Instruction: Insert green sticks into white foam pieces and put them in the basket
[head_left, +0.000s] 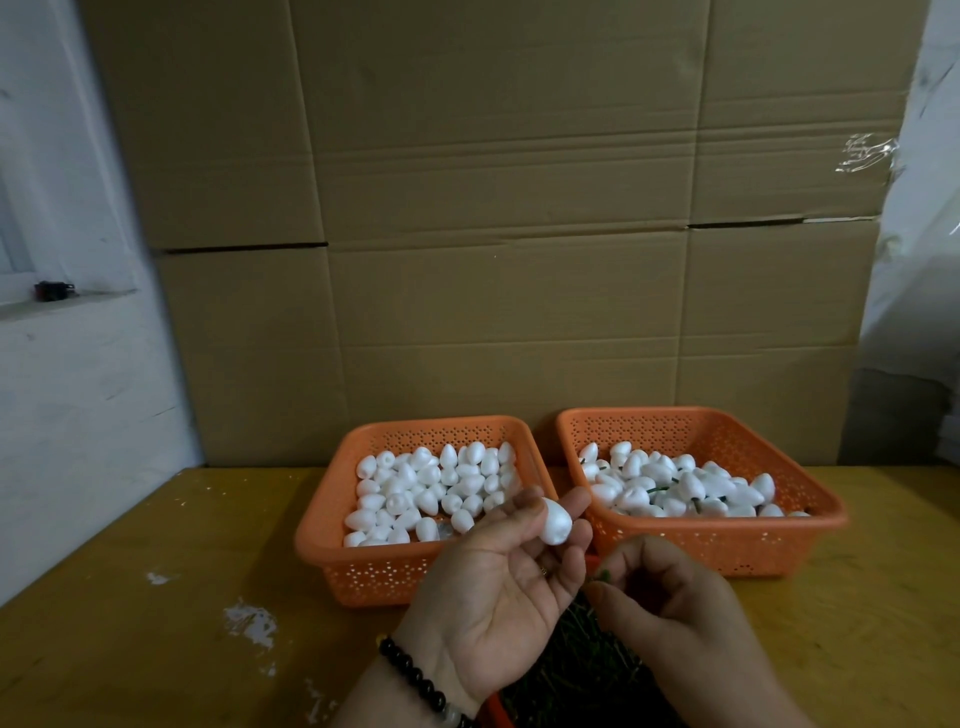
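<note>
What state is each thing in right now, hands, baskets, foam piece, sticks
Left hand: palm up, holding one foam piece at its fingertips, no stick in it.
Right hand: pinching a green stick.
Left basket: holds plain foam pieces.
Right basket: holds foam pieces with sticks.
Stick pile: loose, under the hands.
</note>
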